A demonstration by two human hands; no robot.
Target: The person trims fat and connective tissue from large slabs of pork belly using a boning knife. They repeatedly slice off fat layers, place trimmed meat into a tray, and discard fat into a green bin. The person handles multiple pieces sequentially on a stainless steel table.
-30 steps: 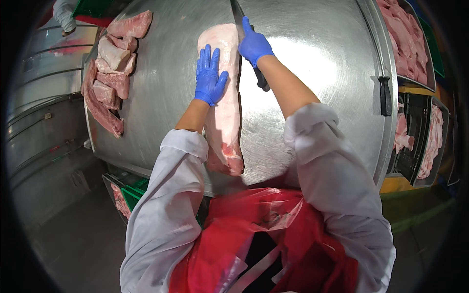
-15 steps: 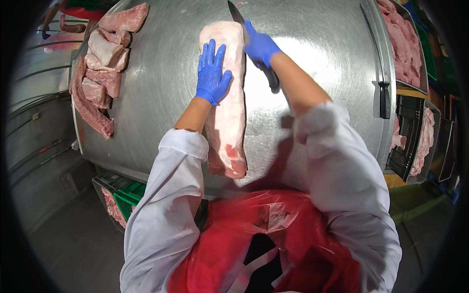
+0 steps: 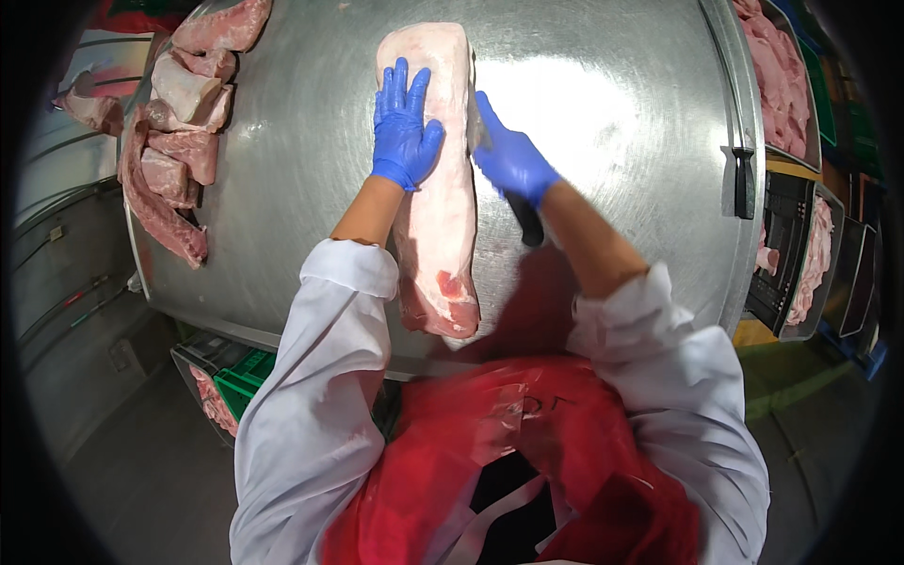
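A long, pale loin of meat (image 3: 435,235) lies lengthwise before me on the metal table (image 3: 301,122). Its near end shows a redder patch of lean. Flat on the loin's upper part rests my left hand (image 3: 405,137), blue-gloved, its fingers spread open. On the right side, my right hand (image 3: 513,168), also gloved in blue, is closed round a knife (image 3: 525,218) with a black handle. The blade runs along the loin's right edge, largely hidden by the hand; I cannot tell whether it touches the meat.
Several cut meat pieces (image 3: 184,155) are heaped at the table's left edge. A second black-handled knife (image 3: 743,184) lies along the right edge. Beyond that side are a tray of meat (image 3: 777,85) and a black crate (image 3: 786,250). A green crate (image 3: 245,381) stands below left.
My right hand has drawn the knife toward me along the loin's right side. My left hand stays flat on the loin. Another meat piece now shows beyond the left edge.
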